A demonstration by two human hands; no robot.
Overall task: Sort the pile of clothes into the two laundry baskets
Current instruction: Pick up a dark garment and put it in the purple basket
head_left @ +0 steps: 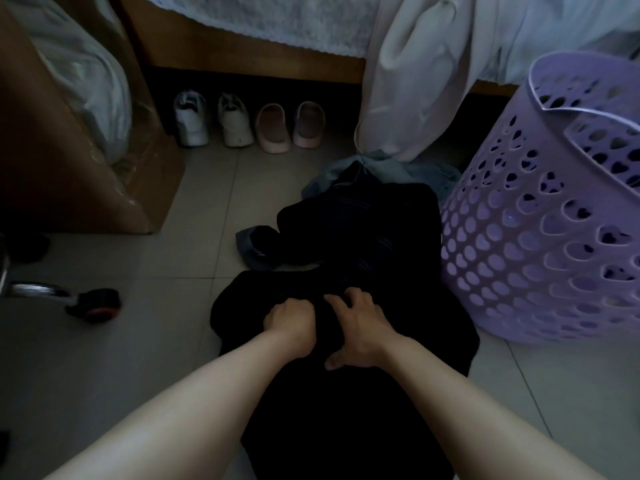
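A black garment [346, 393] lies spread on the tiled floor in front of me. My left hand [291, 323] is clenched on its fabric near the top edge. My right hand [360, 327] rests beside it, fingers curled into the same cloth. Beyond them sits a pile of dark clothes [360, 223] with grey-blue pieces [381, 168] at its far side. A purple perforated laundry basket [540, 244] stands to the right of the pile. A second basket is not in view.
A cardboard box [69, 168] with a white bag in it stands at left. White sneakers [211, 119] and pink slippers [291, 128] line the bed's base. A white garment [408, 81] hangs off the bed. A chair caster [93, 303] is at lower left.
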